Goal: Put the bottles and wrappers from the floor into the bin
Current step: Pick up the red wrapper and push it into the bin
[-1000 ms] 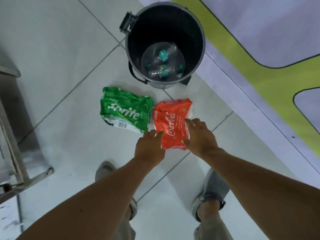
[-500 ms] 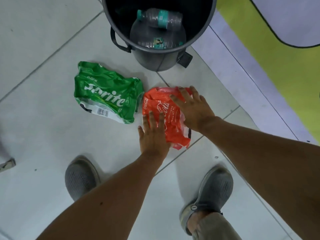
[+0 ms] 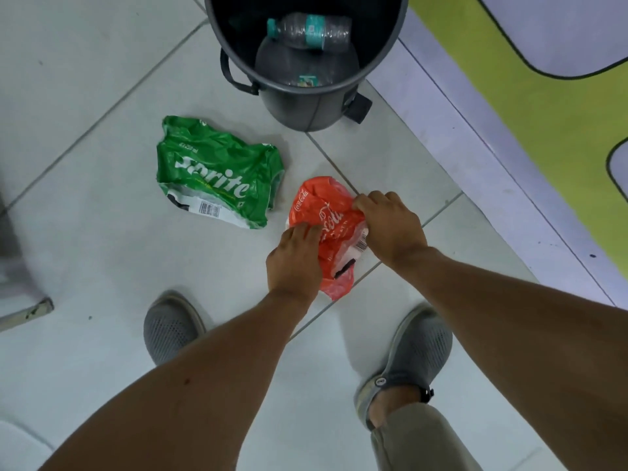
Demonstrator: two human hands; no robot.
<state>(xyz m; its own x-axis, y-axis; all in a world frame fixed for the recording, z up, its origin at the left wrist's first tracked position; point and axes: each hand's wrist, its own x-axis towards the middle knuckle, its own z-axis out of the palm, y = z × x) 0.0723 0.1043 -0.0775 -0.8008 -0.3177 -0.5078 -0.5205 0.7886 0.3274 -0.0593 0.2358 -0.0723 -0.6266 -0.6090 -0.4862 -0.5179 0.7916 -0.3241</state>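
1. Red wrapper (image 3: 326,215): a crumpled Coca-Cola wrapper lies on the white tiled floor (image 3: 85,79), just ahead of the person's feet, at about 6 o'clock from the bin. Both hands are on it.
2. Left hand (image 3: 294,258): palm down, fingers curled together and pressing into the wrapper's near left part. The fingers are bunched on the plastic; whether they have closed fully round it cannot be told.
3. Right hand (image 3: 390,229): palm down on the wrapper's right side, fingers curled and pinching the gathered plastic at its far right edge. The grip appears clamped on the wrapper.
4. Green wrapper (image 3: 217,178): a crumpled Sprite wrapper lies flat on the floor at about 9 o'clock from the red one, near it but apart. No hand touches it. It sits at roughly 7 o'clock from the bin.
5. Bin (image 3: 306,107): a dark grey round bin stands upright at 12 o'clock from the hands, open at the top, with a handle on its left side and a pedal at its lower right.
6. Bottle (image 3: 309,30): a clear plastic bottle with a teal label and cap lies on its side inside the bin. A second clear bottle (image 3: 307,71) rests below it, partly hidden by the rim.
7. Grey shoes (image 3: 414,351): one either side of the forearms, at 6 o'clock from the red wrapper.
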